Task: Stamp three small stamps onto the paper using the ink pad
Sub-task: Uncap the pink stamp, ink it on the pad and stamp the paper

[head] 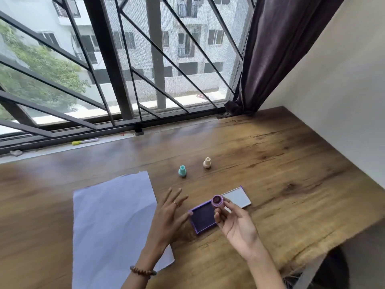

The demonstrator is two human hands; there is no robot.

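My right hand (pixel 235 224) holds a small purple stamp (pixel 217 201) tipped up, its inked round face turned toward me, just above the far corner of the open purple ink pad (pixel 203 220). The pad's lid (pixel 237 198) lies flat behind it, pale inside. My left hand (pixel 168 217) hovers with fingers spread, the thumb tip touching the pad's left edge. A pale lilac sheet of paper (pixel 112 222) lies to the left on the wooden table. A teal stamp (pixel 182 171) and a beige stamp (pixel 207 163) stand upright farther back.
A yellow-capped marker (pixel 84 141) lies on the window sill at the far left. A barred window runs along the table's far edge, a dark curtain (pixel 277 51) hangs at the back right, and a wall borders the right side. The table's (pixel 291 163) right front corner drops off.
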